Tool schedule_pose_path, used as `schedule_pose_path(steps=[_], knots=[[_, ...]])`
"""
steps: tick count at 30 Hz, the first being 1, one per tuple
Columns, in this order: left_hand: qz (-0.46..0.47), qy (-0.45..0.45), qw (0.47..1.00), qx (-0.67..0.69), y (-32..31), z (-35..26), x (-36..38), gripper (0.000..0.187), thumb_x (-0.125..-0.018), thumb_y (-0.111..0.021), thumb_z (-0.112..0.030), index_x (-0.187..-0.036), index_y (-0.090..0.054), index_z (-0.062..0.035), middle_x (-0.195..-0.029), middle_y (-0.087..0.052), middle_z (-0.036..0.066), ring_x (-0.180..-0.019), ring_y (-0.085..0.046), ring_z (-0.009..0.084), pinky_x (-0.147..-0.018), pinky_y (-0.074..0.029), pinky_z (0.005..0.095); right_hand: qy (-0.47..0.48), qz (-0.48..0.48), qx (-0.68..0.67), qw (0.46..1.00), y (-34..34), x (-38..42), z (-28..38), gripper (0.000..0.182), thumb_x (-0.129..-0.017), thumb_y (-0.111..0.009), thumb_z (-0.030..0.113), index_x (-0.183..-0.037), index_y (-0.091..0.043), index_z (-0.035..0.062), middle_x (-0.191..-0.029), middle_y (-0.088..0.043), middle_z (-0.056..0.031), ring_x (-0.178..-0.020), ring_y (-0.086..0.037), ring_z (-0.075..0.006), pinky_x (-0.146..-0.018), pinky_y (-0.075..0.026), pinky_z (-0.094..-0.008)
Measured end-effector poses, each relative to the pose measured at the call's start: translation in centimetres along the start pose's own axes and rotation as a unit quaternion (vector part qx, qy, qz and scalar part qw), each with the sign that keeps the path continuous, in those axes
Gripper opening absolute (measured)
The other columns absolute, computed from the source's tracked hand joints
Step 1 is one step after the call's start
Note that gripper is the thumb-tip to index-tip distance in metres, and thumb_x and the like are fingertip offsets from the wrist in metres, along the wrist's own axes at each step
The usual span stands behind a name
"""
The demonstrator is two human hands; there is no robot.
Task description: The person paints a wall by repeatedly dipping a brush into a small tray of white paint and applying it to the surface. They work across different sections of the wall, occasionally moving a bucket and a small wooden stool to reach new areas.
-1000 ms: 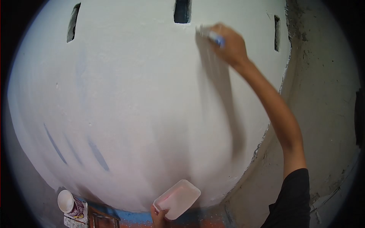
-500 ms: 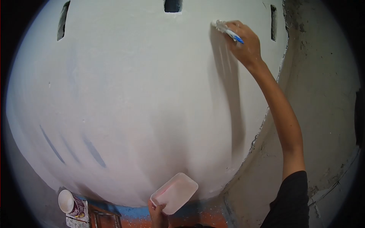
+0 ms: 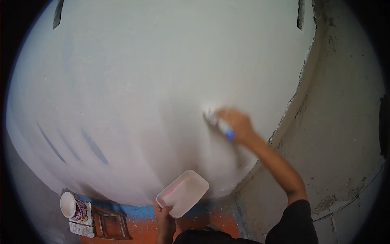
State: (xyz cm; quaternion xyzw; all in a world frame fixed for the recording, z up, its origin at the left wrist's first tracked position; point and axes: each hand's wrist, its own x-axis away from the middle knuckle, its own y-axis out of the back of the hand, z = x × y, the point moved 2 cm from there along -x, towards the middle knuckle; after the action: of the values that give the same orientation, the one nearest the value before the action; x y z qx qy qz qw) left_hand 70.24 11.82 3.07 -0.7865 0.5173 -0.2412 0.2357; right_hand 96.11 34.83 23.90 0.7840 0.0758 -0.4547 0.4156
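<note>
White wall (image 3: 154, 65) rises beyond the tub (image 3: 199, 192), with 3 dark streaks (image 3: 95, 147) up and left of it. The left hand (image 3: 164, 217) holds the tub low before the person; its grip is closed on the near left corner, thumb over the rim, probably so the mouth faces up within easy reach of the brush (image 3: 221, 125). Above and right of the tub, the right hand (image 3: 235, 124) has the brush in a closed grip, blue end toward the arm and bristles toward the wall, a slant that likely lets them lie along the surface; blur hides whether they touch. Left of the tub and lower, a bucket (image 3: 82, 212) sits on a whitish stand (image 3: 81, 229) beside a wooden frame (image 3: 124, 226), perhaps to be out of the brush arm's way.
</note>
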Motion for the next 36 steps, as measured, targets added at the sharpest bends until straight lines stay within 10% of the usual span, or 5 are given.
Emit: schedule_pose_path(steps=[8,18,27,36], knots=[[0.001,0.034,0.999,-0.013,-0.6,0.6,-0.3,0.054,-0.078,-0.062,-0.006,-0.130,-0.046,-0.0071,-0.120,-0.055,0.010,-0.111,-0.057,0.0226,-0.093,-0.049,0.0381,-0.002,-0.254,0.141,0.957,8.3,-13.0,-4.7,0.027,-0.081,-0.065,0.013,-0.108,-0.072,0.0138,-0.099,-0.070,-0.0068,-0.087,-0.066,-0.0296,-0.073,-0.055,-0.0397],[-0.031,-0.005,1.000,0.003,1.1,-0.1,-0.4,0.053,-0.079,-0.061,-0.004,-0.130,-0.045,-0.0066,-0.121,-0.055,0.010,-0.111,-0.057,0.0221,-0.094,-0.049,0.0377,-0.008,0.027,-0.024,0.999,-5.0,3.0,6.3,0.043,-0.075,-0.070,0.013,-0.118,-0.069,0.0151,-0.105,-0.065,-0.0019,-0.086,-0.064,-0.0224,-0.064,-0.056,-0.0335],[-0.054,-0.027,0.998,0.006,1.6,-0.9,-0.3,0.053,-0.080,-0.060,-0.003,-0.131,-0.044,-0.0068,-0.121,-0.054,0.010,-0.112,-0.057,0.0222,-0.094,-0.049,0.0381,-0.023,-0.202,0.095,0.974,2.5,-9.9,3.3,0.033,-0.077,-0.066,0.009,-0.110,-0.070,0.0124,-0.101,-0.068,-0.0024,-0.080,-0.063,-0.0243,-0.062,-0.053,-0.0354],[-0.084,-0.044,0.995,0.015,3.6,-1.9,0.9,0.054,-0.080,-0.060,-0.004,-0.132,-0.045,-0.0074,-0.123,-0.054,0.010,-0.112,-0.057,0.0212,-0.093,-0.050,0.0367,-0.045,0.022,-0.051,0.997,-8.0,2.8,10.9,0.042,-0.074,-0.068,0.005,-0.116,-0.067,0.0098,-0.107,-0.068,-0.0033,-0.080,-0.063,-0.0257,-0.063,-0.056,-0.0345]])
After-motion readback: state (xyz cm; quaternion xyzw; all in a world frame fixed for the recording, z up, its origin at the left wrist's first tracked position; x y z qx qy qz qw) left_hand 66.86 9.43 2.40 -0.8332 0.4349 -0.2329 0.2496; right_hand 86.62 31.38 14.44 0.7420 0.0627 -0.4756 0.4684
